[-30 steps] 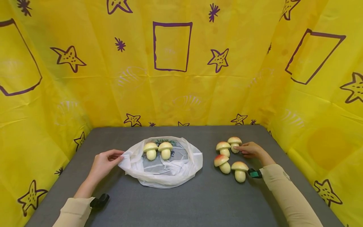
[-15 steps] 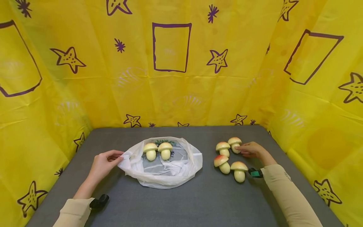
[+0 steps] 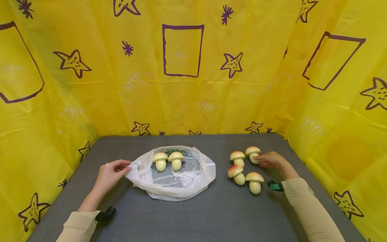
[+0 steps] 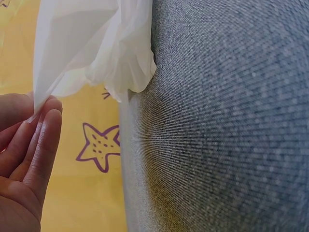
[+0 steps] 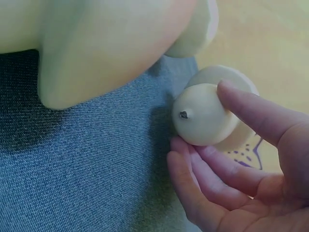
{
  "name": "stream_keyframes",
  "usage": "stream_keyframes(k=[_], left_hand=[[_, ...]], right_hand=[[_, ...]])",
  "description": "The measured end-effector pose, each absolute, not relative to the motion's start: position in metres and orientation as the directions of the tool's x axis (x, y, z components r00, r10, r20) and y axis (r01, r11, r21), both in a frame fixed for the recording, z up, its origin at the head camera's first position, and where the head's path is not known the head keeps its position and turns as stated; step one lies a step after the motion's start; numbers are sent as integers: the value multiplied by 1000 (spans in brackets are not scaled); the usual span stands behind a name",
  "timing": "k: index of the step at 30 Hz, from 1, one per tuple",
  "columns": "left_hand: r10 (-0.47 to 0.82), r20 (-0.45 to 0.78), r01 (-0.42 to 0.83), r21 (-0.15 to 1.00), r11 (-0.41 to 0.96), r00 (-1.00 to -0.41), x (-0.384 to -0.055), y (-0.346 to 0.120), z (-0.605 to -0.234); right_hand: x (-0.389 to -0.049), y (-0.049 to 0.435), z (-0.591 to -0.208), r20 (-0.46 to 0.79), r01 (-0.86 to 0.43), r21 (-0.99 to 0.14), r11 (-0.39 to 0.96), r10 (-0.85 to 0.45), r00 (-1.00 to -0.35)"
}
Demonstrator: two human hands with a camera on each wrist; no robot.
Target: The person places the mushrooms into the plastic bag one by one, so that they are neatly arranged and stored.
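At the left, my left hand (image 3: 109, 174) pinches the rim of a white plastic bag (image 3: 175, 194) between thumb and fingers; the left wrist view shows the bag's edge (image 4: 96, 43) caught at the fingertips. The bag's mouth gapes, and two toy mushrooms lie inside, one mushroom (image 3: 160, 162) beside another mushroom (image 3: 176, 161). To the right, my right hand (image 3: 276, 162) holds the stem of a toy mushroom (image 3: 252, 154) with a pale yellow cap tinged orange. In the right wrist view, thumb and fingers close around that mushroom's stem (image 5: 200, 113).
Left of and in front of the held mushroom are three more: an upright mushroom (image 3: 238, 158), a tilted mushroom (image 3: 237, 174) and a nearer mushroom (image 3: 255, 183). All rest on a grey table (image 3: 181, 222). Yellow patterned cloth (image 3: 181, 101) walls the back and both sides.
My right hand has shifted slightly to the right with the mushroom, which now stands farther from its neighbour. My left hand and the bag stay in place.
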State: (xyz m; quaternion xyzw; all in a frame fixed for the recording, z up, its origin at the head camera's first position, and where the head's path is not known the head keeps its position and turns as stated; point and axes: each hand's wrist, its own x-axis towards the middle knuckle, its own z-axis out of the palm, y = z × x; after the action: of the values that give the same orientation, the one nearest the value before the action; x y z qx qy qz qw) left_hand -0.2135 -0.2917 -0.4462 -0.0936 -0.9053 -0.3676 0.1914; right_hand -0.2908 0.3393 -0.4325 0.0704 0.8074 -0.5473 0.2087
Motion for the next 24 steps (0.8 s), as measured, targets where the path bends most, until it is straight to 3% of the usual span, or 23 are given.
stream_keyframes(k=[24], left_hand=[[22,427,311,621,719,-904,-213,-292,-445]], right_hand=[[-269,333,-405,-329,245,-880,407,-150,-932]])
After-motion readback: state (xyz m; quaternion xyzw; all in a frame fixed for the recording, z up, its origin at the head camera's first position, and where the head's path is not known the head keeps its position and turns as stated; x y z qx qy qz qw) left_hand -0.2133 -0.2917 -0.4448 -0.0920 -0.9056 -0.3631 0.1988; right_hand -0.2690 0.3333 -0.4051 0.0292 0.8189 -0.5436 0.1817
